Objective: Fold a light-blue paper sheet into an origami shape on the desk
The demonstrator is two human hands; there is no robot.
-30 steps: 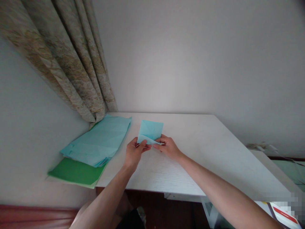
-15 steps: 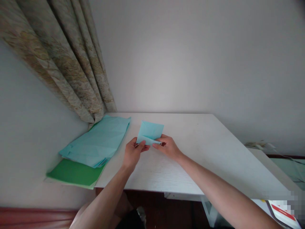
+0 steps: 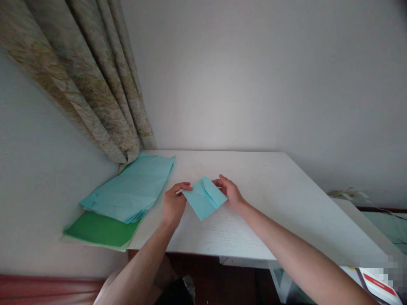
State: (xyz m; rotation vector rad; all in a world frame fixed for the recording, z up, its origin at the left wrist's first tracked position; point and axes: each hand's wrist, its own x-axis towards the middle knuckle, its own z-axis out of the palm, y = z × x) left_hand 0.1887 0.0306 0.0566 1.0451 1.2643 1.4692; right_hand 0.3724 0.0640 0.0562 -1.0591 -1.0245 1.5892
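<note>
A folded light-blue paper (image 3: 204,198) is held a little above the white table as a tilted diamond, with a crease down its middle. My left hand (image 3: 174,204) pinches its left corner. My right hand (image 3: 230,194) grips its upper right edge, fingers partly behind the paper. To the left of my left hand lies a stack of creased light-blue paper sheets (image 3: 129,188), on top of a green paper sheet (image 3: 101,229).
The white table (image 3: 254,178) meets the wall at the back, and its front edge runs below my forearms. A patterned curtain (image 3: 95,84) hangs at the back left. Beyond the table's right side, a printed object (image 3: 378,286) is partly blurred.
The paper has shifted from an upright square with a raised flap to a lower, tilted diamond with the flap no longer showing. My hands have moved slightly apart.
</note>
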